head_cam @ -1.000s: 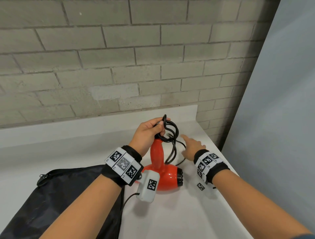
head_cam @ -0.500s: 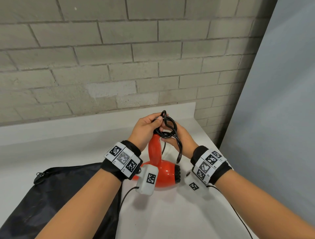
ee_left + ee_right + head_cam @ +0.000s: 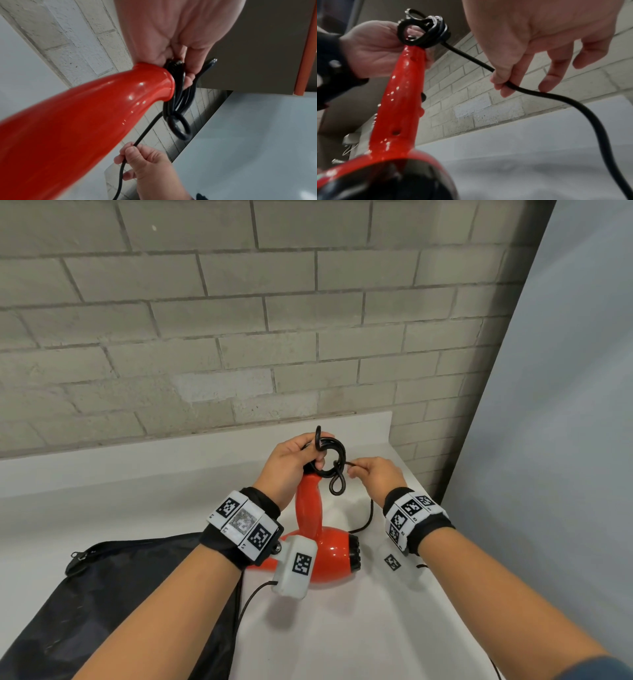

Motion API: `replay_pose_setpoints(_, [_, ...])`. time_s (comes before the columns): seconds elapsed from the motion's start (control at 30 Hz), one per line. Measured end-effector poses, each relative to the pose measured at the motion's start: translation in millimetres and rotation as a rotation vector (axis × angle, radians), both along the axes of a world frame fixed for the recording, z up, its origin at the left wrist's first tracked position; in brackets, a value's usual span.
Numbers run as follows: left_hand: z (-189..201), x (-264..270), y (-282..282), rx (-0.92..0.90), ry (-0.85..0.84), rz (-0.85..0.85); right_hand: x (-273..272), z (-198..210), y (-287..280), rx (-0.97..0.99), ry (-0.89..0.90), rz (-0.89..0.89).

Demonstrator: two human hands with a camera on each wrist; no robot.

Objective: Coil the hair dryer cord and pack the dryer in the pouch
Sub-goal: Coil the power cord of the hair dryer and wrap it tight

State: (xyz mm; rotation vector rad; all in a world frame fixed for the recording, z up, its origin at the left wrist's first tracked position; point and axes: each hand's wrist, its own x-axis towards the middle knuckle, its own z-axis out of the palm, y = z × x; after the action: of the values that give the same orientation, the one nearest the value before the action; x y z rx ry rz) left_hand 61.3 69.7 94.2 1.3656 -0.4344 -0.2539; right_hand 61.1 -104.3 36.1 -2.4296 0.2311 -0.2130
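Note:
A glossy red hair dryer [image 3: 325, 553] rests on the white counter [image 3: 342, 628], its handle [image 3: 85, 115] pointing up. My left hand [image 3: 291, 463] grips the coiled black cord [image 3: 330, 460] at the top of the handle [image 3: 402, 94]. The coil [image 3: 180, 108] hangs in several loops below my fingers. To the right of the coil, my right hand [image 3: 373, 477] pinches the loose cord [image 3: 530, 92] between thumb and forefinger, the other fingers relaxed. The loose cord [image 3: 370, 515] trails down to the counter. A black pouch [image 3: 113, 604] lies at the lower left, zipper end toward the wall.
A brick wall [image 3: 239, 320] stands behind the counter, with a low white backsplash [image 3: 171, 453]. A grey panel [image 3: 565, 440] closes off the right side. The counter's right edge runs just past my right wrist.
My right hand went to the coil beside my left hand, then drew back to the right, now pinching the loose cord. My left hand kept its grip at the handle top.

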Motion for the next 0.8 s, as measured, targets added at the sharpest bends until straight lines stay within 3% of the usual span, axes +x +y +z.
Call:
replay_pose_setpoints(0.4, [4,-7,0,0.007,0.011,-0.042,27,35,-7,-0.103,0.021,-0.21])
replay_pose_setpoints(0.5, [5,-7,0,0.015,0.011,-0.043,25,47,-3,-0.257,0.022,-0.209])
replay_pose_setpoints(0.6, [4,-6,2,0.002,0.007,-0.025,14,44,8,-0.328,-0.135,0.04])
replay_pose_setpoints(0.7, [2,-5,3,-0.003,-0.034,-0.016,-5,37,20,-0.004,-0.218,0.355])
replay_pose_setpoints(0.8, [2,-5,1,-0.004,-0.043,-0.011,-24,32,23,0.176,-0.241,0.46])
